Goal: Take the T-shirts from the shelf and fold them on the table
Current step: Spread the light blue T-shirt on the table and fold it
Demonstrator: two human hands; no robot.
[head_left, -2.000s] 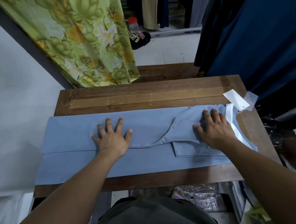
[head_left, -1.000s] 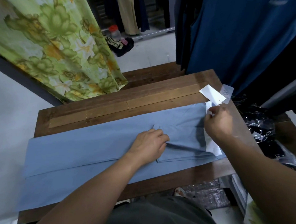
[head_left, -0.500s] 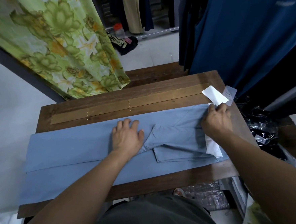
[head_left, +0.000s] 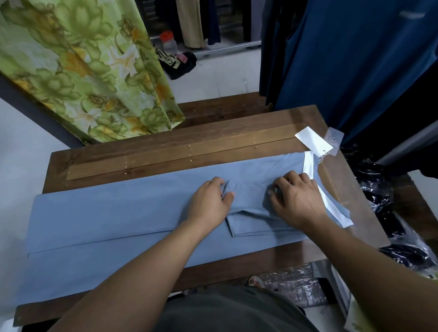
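A light blue T-shirt [head_left: 108, 225] lies folded lengthwise across the brown wooden table [head_left: 185, 142], its white collar band [head_left: 329, 204] at the right end. Two white tags [head_left: 314, 141] lie on the table by the collar. My left hand [head_left: 210, 202] sits near the shirt's middle with fingers curled, pinching a small bunch of fabric. My right hand [head_left: 296, 199] sits just left of the collar, fingers curled into the cloth above the folded sleeve [head_left: 253, 224].
A green floral cloth [head_left: 81, 66] hangs past the table's far left corner. Dark blue garments [head_left: 359, 39] hang at the far right. Black bagged items [head_left: 386, 206] lie right of the table. A jar [head_left: 169, 42] stands on the floor beyond.
My left hand moved right and went from flat on the shirt to pinching fabric. My right hand left the collar edge and moved left onto the shirt beside it.
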